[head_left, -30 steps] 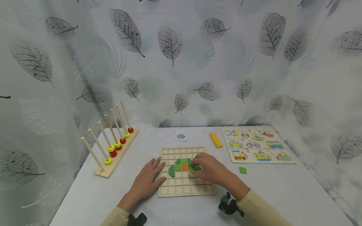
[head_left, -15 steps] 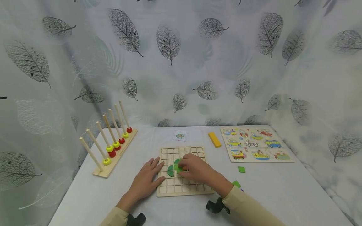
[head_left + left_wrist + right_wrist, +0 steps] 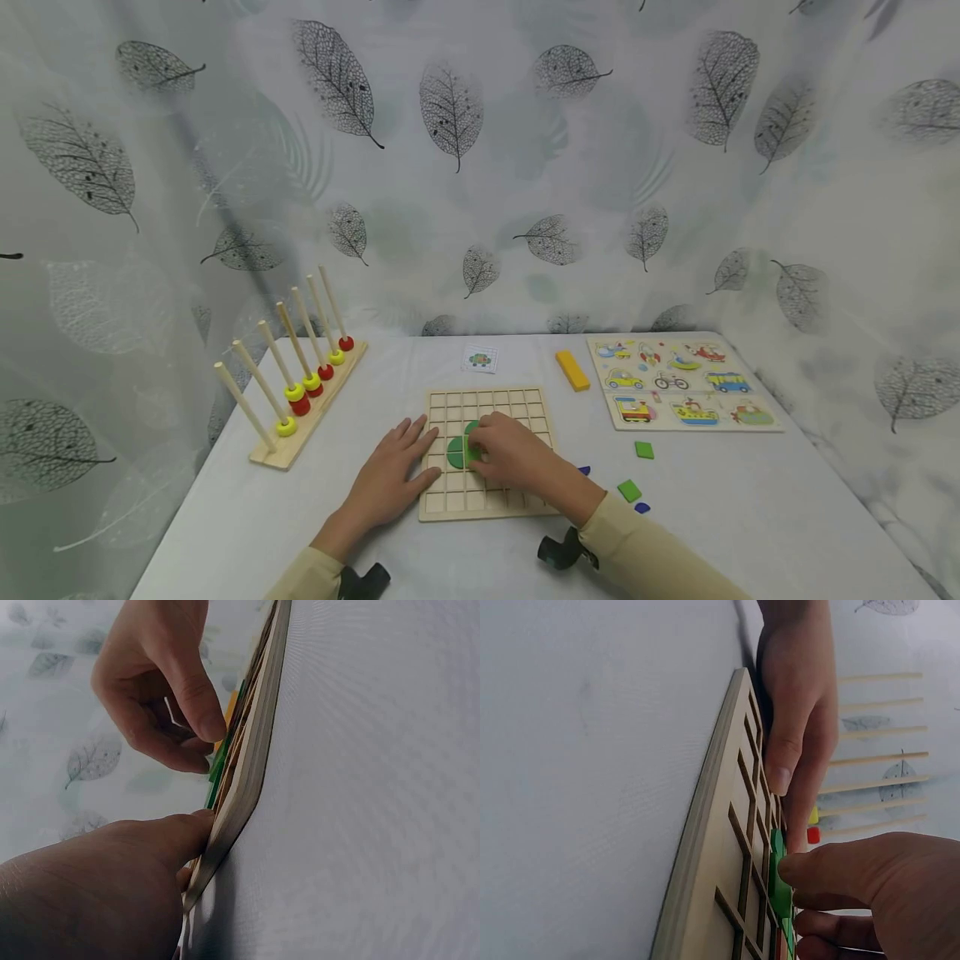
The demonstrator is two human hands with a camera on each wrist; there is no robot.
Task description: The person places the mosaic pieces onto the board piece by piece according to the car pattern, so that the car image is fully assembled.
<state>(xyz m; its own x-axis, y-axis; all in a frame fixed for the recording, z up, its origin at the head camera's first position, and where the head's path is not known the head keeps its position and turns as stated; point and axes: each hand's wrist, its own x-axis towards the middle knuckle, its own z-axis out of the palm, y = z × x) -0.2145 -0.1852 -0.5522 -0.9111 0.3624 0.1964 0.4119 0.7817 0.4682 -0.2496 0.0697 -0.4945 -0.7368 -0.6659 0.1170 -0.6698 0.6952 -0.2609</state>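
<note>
A wooden grid board (image 3: 487, 502) lies on the table in front of me, with dark green curved pieces (image 3: 455, 452) in its left-middle cells. My right hand (image 3: 517, 454) is over the middle of the board and pinches a green tile (image 3: 780, 889) between thumb and fingers, right at the grid surface. The hand covers the other pieces to the right of it in the head view. My left hand (image 3: 393, 471) rests on the board's left edge with fingers extended, the thumb (image 3: 191, 829) touching the rim.
Loose green squares (image 3: 629, 490) and small blue pieces (image 3: 642, 507) lie right of the board. Behind are a picture card (image 3: 480, 359) and a yellow block (image 3: 572, 371). A vehicle puzzle board (image 3: 693, 427) lies back right; a peg stand (image 3: 281, 458) with rings stands left.
My right hand has moved left across the board, from its right-middle cells to beside the dark green pieces. Its forearm has uncovered loose pieces on the right. The left hand stays put.
</note>
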